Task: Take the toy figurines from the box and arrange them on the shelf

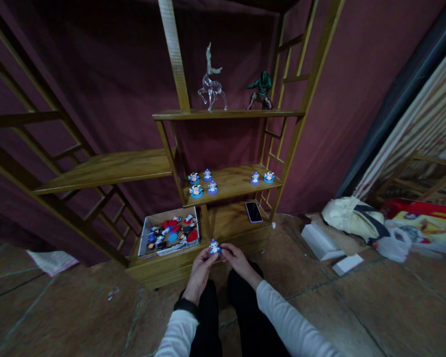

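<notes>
Between my two hands, in front of the low shelf, is a small purple-and-white figurine [214, 246] on a purple base. My left hand [200, 271] pinches it from the left, and my right hand [238, 260] has its fingertips closed on its right side. Similar figurines stand on the shelf board [234, 184] above: a blue-based pair with a purple-based pair [212, 187] at the left, and a purple one [255, 178] beside a blue one [269, 177] at the right. A white box [144, 237] left of my hands holds several mixed figurines.
A phone [253, 212] lies on the bottom board. Higher up stand a clear deer ornament [211, 89] and a dark green figure [262, 91]. White cartons [321, 241], a cream bag [351, 218] and a plastic bag [394, 243] rest on the floor at right.
</notes>
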Demonstrator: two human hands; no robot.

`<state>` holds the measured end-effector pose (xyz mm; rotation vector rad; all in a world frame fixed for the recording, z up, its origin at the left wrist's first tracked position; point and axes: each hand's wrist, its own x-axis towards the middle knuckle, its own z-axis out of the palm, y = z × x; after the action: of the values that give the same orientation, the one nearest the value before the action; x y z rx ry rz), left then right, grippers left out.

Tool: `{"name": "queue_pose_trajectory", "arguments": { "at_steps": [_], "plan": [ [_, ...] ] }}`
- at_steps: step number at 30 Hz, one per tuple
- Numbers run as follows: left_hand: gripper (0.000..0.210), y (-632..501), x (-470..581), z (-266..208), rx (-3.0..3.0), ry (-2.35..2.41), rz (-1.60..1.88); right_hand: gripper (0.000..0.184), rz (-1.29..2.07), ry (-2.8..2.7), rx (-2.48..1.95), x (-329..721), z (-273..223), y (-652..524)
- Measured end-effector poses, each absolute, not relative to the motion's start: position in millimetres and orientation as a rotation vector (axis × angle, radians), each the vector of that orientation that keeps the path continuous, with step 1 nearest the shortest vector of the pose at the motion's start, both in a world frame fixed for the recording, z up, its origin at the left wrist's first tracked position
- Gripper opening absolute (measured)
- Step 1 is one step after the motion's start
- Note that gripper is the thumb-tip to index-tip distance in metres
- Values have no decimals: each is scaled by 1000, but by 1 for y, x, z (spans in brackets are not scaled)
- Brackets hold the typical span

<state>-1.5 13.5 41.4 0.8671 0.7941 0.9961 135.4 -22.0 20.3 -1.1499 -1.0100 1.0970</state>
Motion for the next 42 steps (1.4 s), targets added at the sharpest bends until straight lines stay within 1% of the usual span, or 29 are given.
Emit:
{"name": "queue_pose_trajectory", "arguments": {
  "at_steps": [4, 12, 18, 25, 27, 35, 39, 42],
  "plan": [
    [40, 22, -5, 39, 898, 859, 1047, 34, 1087, -1004, -1186, 142, 23, -16],
    [39, 28, 7, 24, 949, 812, 1018, 24, 956, -1058, -1216, 140, 22, -11],
    [36, 29, 12, 24, 823, 785, 975, 27, 987, -1033, -1264, 145, 17, -9],
    [29, 27, 11, 23, 636, 733, 913, 38, 1127, -930, -1207, 145, 18, -7],
    [29, 26, 10, 22, 610, 727, 897, 38, 1130, -927, -1226, 144, 18, -7],
    [36, 26, 10, 17, 598, 810, 861, 28, 1051, -1045, -1355, 145, 4, -3],
    [33, 25, 11, 16, 614, 785, 885, 29, 1054, -1031, -1358, 146, 2, -4],
    [32, 24, 12, 16, 652, 755, 946, 34, 1073, -1027, -1344, 147, 4, -5]
  ]
}}
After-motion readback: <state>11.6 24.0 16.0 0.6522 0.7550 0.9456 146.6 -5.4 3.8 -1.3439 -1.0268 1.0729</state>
